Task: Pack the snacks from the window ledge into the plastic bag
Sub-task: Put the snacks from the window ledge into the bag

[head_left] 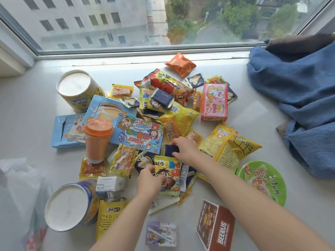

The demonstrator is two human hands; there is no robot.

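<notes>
Right below my face, on the white window ledge, my left hand pinches the left edge of a yellow snack packet with a cartoon boy and a mushroom. My right hand is curled on a small dark blue packet just behind it, fingers bent over its top. Both packets lie flat in the snack pile, the yellow one with its long side running from me toward the window. The clear plastic bag sits far off to my left, so my left hand is nearer to it, I think.
</notes>
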